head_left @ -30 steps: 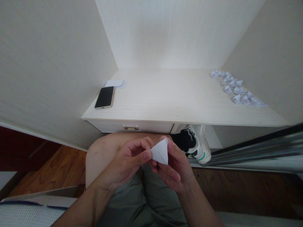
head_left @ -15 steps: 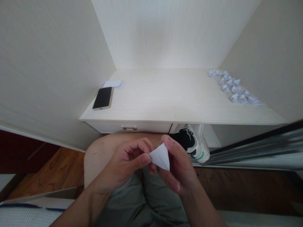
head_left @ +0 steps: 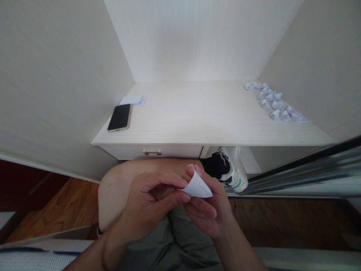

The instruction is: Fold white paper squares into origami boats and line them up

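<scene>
A small folded white paper, roughly triangular with a crease line across its face, is held above my lap. My left hand pinches its left corner between thumb and fingers. My right hand grips it from the right, with fingertips at its upper corner and the other fingers behind and below it. The paper's rear side is hidden by my fingers.
On the white desk, several folded paper pieces line the right side. A phone and a paper stack lie at the left. Below are a drawer handle and a shoe.
The folded paper has turned in my hands, its lower point now aiming right. My left fingers have shifted closer along its left corner. The view has moved slightly.
</scene>
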Demonstrator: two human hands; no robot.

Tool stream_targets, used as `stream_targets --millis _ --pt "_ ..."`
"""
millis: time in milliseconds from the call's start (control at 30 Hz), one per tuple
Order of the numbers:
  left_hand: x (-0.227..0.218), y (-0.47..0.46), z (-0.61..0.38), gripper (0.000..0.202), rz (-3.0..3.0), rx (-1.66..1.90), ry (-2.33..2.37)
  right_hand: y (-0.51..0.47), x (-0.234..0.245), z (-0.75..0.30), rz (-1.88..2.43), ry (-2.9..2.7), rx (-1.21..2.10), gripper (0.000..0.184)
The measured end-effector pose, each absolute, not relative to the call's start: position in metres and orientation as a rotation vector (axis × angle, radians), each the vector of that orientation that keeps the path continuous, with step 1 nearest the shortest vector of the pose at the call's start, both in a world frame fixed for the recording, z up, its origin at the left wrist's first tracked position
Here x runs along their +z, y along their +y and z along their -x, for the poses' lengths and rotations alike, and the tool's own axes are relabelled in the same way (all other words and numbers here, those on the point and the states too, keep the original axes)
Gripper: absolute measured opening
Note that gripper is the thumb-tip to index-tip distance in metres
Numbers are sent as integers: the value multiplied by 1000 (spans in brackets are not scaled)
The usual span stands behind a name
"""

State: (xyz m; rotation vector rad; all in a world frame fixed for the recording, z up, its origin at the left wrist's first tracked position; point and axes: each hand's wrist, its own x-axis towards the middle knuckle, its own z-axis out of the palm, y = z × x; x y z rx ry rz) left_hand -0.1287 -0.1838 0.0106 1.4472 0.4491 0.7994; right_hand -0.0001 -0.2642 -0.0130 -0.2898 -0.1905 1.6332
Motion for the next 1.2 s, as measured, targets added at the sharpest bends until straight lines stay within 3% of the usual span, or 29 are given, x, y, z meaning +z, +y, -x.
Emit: stream_targets --millis 267,400,800,900,1200 --pt "7 -181 128 9 -1484 600 317 -268 -10 2 461 -80 1548 32" --pt "6 -178 125 5 -1589 671 325 -269 -9 3 553 -45 1447 29" --pt "-3 -178 116 7 -1364 649 521 -276 -24 -11 1010 -491 863 23" --pt "-5 -175 114 7 -1386 677 545 -279 -21 -12 1096 -593 825 11" --pt "-3 -173 118 7 -1518 694 552 -274 -20 -7 1129 -539 807 13"
